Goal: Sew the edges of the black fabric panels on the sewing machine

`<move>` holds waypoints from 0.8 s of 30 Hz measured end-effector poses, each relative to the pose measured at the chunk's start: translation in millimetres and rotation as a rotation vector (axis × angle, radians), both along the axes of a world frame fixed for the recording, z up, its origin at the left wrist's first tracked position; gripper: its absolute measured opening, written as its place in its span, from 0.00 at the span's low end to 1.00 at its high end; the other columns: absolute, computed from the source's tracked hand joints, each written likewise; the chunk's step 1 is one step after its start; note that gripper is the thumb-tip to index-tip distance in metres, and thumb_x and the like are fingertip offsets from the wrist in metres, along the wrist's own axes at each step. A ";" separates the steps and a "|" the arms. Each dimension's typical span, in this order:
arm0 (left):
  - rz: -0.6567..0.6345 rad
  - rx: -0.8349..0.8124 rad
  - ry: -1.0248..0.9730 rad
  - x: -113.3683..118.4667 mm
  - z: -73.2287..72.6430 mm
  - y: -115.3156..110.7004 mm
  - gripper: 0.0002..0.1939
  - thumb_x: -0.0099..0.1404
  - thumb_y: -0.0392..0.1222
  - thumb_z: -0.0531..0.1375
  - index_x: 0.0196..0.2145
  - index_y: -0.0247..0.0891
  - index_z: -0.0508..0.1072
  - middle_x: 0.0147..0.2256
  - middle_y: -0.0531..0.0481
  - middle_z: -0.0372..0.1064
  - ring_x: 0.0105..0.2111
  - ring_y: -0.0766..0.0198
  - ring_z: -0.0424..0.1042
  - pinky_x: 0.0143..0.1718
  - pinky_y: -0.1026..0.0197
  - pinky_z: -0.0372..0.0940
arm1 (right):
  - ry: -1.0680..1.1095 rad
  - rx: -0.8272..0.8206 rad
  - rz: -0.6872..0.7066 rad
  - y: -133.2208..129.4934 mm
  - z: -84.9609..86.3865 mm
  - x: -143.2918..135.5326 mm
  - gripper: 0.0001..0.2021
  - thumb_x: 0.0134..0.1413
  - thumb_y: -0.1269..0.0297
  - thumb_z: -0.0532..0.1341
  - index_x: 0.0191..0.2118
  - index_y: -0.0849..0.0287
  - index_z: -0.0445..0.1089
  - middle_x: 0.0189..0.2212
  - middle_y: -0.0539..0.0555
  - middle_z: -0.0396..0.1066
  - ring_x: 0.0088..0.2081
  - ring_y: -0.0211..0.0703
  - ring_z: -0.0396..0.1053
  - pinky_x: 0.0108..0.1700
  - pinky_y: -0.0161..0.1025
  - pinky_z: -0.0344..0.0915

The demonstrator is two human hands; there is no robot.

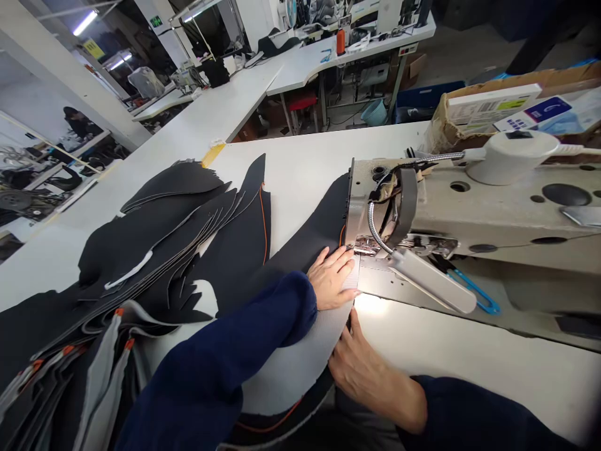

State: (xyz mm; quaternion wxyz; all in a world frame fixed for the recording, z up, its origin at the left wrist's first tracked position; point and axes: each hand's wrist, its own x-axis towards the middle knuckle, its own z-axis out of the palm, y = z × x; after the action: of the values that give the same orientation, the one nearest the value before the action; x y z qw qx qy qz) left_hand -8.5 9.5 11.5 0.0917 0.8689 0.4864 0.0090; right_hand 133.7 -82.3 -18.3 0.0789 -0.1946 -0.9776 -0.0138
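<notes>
My left hand point(331, 279) lies flat with spread fingers on a light grey fabric piece point(286, 366), its fingertips just beside the presser foot of the sewing machine point(370, 244). Nearer to me, my right hand point(359, 363) holds the right edge of that fabric, thumb pointing up and fingers curled under it. A dark fabric panel point(300, 241) with orange stitching runs from my left sleeve up to the machine head. Below the grey piece, a dark layer with an orange line point(277, 426) hangs at the table's front edge.
Stacked dark fabric pieces point(136, 250) cover the left of the white table point(300, 150). A bundle with orange tabs point(101, 369) sits at the lower left. Blue-handled snips point(479, 291) lie under the machine arm, and a cardboard box point(441, 125) stands behind it.
</notes>
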 end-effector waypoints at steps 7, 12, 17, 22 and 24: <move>0.117 -0.194 0.049 12.5 5.1 -22.8 0.48 0.50 0.52 0.60 0.64 0.26 0.50 0.68 0.35 0.33 0.66 0.41 0.33 0.64 0.42 0.45 | -0.038 0.165 -0.130 -38.3 -19.7 -6.1 0.19 0.45 0.64 0.58 0.41 0.71 0.75 0.43 0.72 0.72 0.50 0.71 0.64 0.56 0.74 0.49; 0.179 -0.241 0.126 15.0 27.7 -46.5 0.39 0.45 0.41 0.59 0.58 0.34 0.60 0.55 0.38 0.60 0.52 0.46 0.60 0.44 0.50 0.67 | 0.206 0.251 -0.118 -68.4 -35.5 -10.2 0.26 0.43 0.63 0.55 0.46 0.78 0.71 0.47 0.77 0.69 0.51 0.73 0.64 0.57 0.71 0.51; 0.194 -0.243 0.193 24.4 19.5 -40.4 0.31 0.51 0.38 0.55 0.55 0.31 0.63 0.46 0.38 0.64 0.43 0.51 0.66 0.38 0.53 0.67 | 0.161 0.263 -0.152 -60.1 -25.0 -8.1 0.23 0.45 0.67 0.54 0.44 0.79 0.72 0.46 0.77 0.70 0.50 0.71 0.66 0.53 0.68 0.57; 0.145 -0.195 0.219 27.0 14.5 -26.1 0.31 0.53 0.40 0.56 0.55 0.28 0.62 0.47 0.36 0.64 0.44 0.50 0.66 0.37 0.53 0.66 | 0.047 0.243 -0.115 -41.7 -14.4 -6.2 0.24 0.45 0.65 0.57 0.46 0.78 0.72 0.47 0.79 0.69 0.49 0.72 0.67 0.51 0.70 0.59; 0.131 -0.202 0.232 25.5 18.0 -25.4 0.35 0.51 0.42 0.59 0.57 0.27 0.60 0.48 0.36 0.63 0.45 0.49 0.66 0.38 0.54 0.67 | 0.005 0.248 -0.140 -35.5 -10.9 -6.2 0.23 0.44 0.66 0.57 0.46 0.77 0.72 0.45 0.77 0.70 0.47 0.71 0.68 0.50 0.69 0.60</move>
State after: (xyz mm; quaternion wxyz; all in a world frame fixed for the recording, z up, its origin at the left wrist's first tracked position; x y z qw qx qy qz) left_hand 17.0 -15.8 29.5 0.1210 0.8171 0.5475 -0.1341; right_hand 127.5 -117.8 -29.2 0.1036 -0.2513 -0.9522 -0.1393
